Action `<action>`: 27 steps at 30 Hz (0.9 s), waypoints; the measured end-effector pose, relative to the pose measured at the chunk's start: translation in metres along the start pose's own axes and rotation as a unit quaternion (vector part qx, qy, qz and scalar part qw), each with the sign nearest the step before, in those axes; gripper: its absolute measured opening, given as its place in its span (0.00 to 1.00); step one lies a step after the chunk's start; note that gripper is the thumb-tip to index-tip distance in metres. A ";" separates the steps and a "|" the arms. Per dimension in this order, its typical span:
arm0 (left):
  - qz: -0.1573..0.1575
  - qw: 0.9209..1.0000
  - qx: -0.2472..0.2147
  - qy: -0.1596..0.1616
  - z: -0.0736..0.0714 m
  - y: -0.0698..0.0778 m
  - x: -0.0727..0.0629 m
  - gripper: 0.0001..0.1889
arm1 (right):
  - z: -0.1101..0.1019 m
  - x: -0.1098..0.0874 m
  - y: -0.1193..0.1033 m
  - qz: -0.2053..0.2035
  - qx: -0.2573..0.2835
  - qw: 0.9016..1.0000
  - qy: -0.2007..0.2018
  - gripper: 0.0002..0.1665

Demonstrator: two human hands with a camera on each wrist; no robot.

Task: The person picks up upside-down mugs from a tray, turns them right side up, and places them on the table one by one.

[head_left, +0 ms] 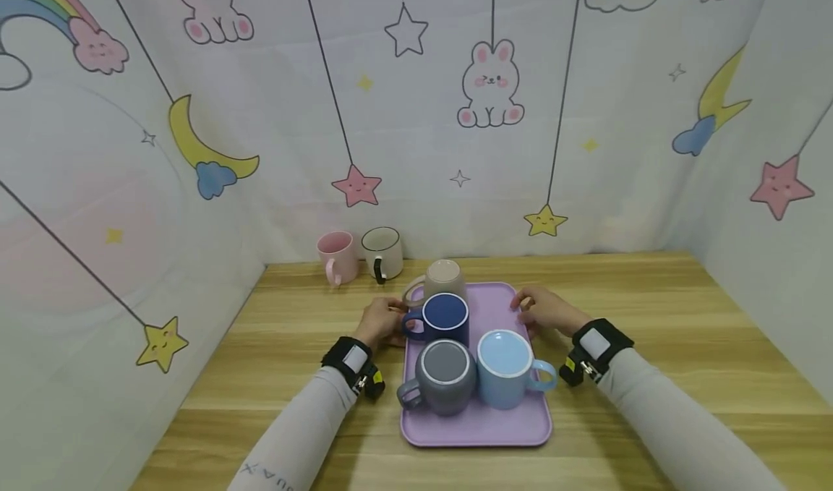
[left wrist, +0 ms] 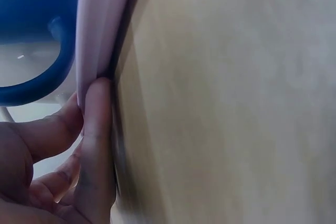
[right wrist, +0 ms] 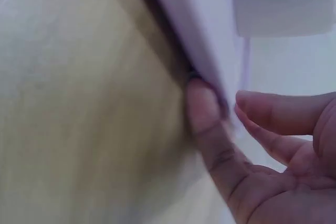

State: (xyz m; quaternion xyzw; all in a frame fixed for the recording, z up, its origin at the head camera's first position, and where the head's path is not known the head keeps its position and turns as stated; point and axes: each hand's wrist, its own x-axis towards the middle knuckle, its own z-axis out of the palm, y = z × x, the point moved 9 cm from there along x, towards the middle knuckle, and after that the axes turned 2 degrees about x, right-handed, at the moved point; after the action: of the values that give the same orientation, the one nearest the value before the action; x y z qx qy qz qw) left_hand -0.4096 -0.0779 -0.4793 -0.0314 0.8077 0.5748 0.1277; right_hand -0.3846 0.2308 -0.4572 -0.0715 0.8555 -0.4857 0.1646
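A lilac tray [head_left: 484,433] lies on the wooden table, carrying a beige mug [head_left: 445,277], a dark blue mug [head_left: 446,320], a grey mug [head_left: 446,377] and a light blue mug [head_left: 505,372]. The beige and grey mugs stand bottom up. My left hand [head_left: 381,320] pinches the tray's left rim, beside the dark blue mug's handle; in the left wrist view a finger sits under the rim. On the opposite side, my right hand [head_left: 544,310] holds the right rim near the far corner, one digit under it and others over it in the right wrist view.
At the back left, by the fabric backdrop [head_left: 416,129], stand a pink mug [head_left: 340,257] and a white mug [head_left: 382,252] with a black handle and rim. Wooden tabletop [head_left: 664,332] extends on both sides of the tray.
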 end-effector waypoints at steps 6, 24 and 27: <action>-0.003 1.000 0.014 0.002 0.001 0.000 0.001 0.16 | -0.008 -0.011 -0.009 0.008 -0.017 0.999 -0.037 0.18; 0.007 0.999 0.042 0.016 -0.002 0.005 0.000 0.15 | -0.004 -0.076 -0.075 -0.097 -0.142 0.957 -0.234 0.28; 0.009 0.999 0.044 0.017 -0.002 0.004 0.001 0.15 | 0.004 -0.080 -0.070 -0.076 -0.148 0.951 -0.259 0.31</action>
State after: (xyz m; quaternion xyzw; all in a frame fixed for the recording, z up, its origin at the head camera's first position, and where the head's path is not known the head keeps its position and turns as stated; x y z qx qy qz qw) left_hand -0.4119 -0.0787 -0.4753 -0.0277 0.8347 0.5389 0.1099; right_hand -0.3106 0.2139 -0.3826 -0.2837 0.8375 -0.3299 0.3307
